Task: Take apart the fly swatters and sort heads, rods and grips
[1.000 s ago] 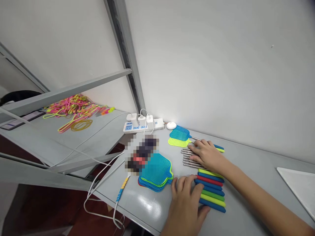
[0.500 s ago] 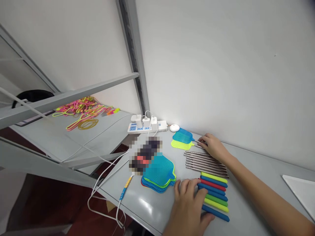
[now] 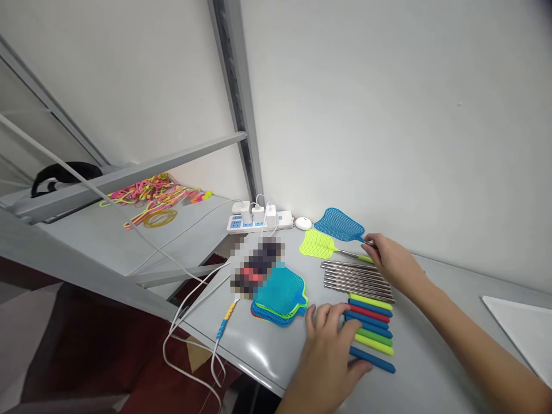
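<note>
Swatter, blue mesh on a thin metal rod, is lifted at the table's back edge by the wall, the right hand apparently pinching the rod near the head; it looks light and whippy, best held along the rod. The left hand lies fingers spread, touching the handles. Rods, a yellow swatter, stacked heads and a power strip crowd nearby.
</note>
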The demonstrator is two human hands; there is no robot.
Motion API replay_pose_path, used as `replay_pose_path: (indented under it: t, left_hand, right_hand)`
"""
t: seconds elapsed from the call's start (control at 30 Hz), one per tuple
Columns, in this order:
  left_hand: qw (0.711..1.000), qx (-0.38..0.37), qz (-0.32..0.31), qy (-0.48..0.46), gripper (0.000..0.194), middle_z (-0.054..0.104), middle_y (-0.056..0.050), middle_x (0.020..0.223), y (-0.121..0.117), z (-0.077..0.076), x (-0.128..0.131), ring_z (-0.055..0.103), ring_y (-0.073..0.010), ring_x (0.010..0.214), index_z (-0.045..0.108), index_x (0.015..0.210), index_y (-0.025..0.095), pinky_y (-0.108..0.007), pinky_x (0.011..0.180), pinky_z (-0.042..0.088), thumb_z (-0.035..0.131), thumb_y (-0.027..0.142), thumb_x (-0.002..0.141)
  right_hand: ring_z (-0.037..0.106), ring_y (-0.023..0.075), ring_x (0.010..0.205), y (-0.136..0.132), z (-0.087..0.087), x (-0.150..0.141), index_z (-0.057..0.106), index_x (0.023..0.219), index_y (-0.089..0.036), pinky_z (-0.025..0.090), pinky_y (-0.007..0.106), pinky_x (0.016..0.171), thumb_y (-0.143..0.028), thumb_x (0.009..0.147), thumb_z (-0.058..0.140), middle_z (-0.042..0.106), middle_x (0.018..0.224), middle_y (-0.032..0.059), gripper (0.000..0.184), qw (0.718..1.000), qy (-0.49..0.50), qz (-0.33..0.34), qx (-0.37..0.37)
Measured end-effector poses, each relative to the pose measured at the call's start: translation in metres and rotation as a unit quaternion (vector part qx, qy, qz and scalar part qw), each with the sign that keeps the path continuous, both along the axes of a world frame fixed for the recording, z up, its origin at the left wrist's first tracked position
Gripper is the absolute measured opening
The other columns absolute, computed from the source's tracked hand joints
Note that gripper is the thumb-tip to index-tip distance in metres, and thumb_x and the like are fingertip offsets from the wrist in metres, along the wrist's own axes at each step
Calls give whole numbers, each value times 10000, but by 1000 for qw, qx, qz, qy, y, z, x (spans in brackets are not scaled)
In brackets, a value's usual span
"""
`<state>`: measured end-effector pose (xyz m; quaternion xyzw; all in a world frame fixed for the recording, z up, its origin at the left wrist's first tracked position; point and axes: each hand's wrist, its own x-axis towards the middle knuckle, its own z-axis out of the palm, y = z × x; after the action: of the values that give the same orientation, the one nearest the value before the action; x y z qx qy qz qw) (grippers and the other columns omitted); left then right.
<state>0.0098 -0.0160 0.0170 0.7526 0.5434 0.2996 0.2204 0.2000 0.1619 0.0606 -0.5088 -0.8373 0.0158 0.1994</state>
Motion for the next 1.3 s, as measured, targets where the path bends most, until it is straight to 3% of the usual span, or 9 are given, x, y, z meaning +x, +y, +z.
replay_pose_path:
  t: [0.17,0.37,0.5,0.63,0.8,0.93,1.07,1.17,1.3]
  left_hand:
    - [1000,14,-1,6,522,525,-3,1335,-1,2,1,433,-278,1202,586,1142,328,-544,1088,250,833,433,695]
    - [999,41,-9,20,629,522,-51,1346,-3,9,2,448,-308,1214,588,1190,303,-579,1097,243,868,434,642]
    - [997,54,26,-49,695,498,-123,1354,-6,9,1,435,-313,1262,435,1383,257,-533,1066,335,731,484,797]
    - [974,117,82,-174,705,326,-157,1498,-9,9,-5,322,-300,1394,215,1499,244,-499,1101,330,588,353,910]
    - [959,229,32,-164,455,345,-90,1506,-11,34,-33,384,-266,1350,427,1359,331,-494,1063,370,491,186,933]
    - [959,280,8,-38,279,486,-66,1414,-18,63,-55,461,-252,1250,595,1057,281,-473,1017,385,475,83,902]
    - [980,189,-44,-40,229,677,-35,906,-33,72,-62,601,-198,882,602,866,237,-422,953,422,404,144,931]
    - [985,64,68,-143,268,579,-3,677,-47,66,-66,546,-172,674,572,706,223,-319,760,484,488,333,936]
    - [895,-85,213,-384,345,541,22,636,-56,57,-76,524,-147,588,629,839,200,-242,566,472,607,544,845]
  right_hand:
    - [565,190,685,-57,21,17,508,928,-247,374,295,595,-436,1020,288,607,799,21,304,998,55,8,-29]
    - [577,193,782,-113,34,33,531,919,-262,436,300,711,-461,1017,306,629,852,5,317,957,184,25,-223]
    - [522,168,753,-137,38,38,521,813,-236,414,278,710,-472,1013,325,567,793,-9,367,917,231,80,-316]
    - [382,132,647,-158,37,35,460,757,-217,335,257,612,-486,1009,346,413,690,-34,386,881,240,114,-391]
    - [332,120,644,-181,38,25,394,736,-216,312,245,602,-472,1018,329,350,684,-41,387,853,240,162,-435]
    - [439,130,685,-198,38,23,422,750,-220,367,243,639,-407,1030,316,472,713,-29,353,903,183,143,-362]
    - [473,133,590,-209,36,23,484,785,-232,340,263,543,-281,1016,352,544,684,-25,270,976,66,133,-157]
    - [497,163,581,-204,34,30,569,925,-228,305,302,522,-134,955,395,587,690,2,201,985,-23,153,79]
    - [569,186,656,-181,38,43,567,1186,-217,356,325,602,-83,936,430,675,812,44,316,968,-58,103,222]
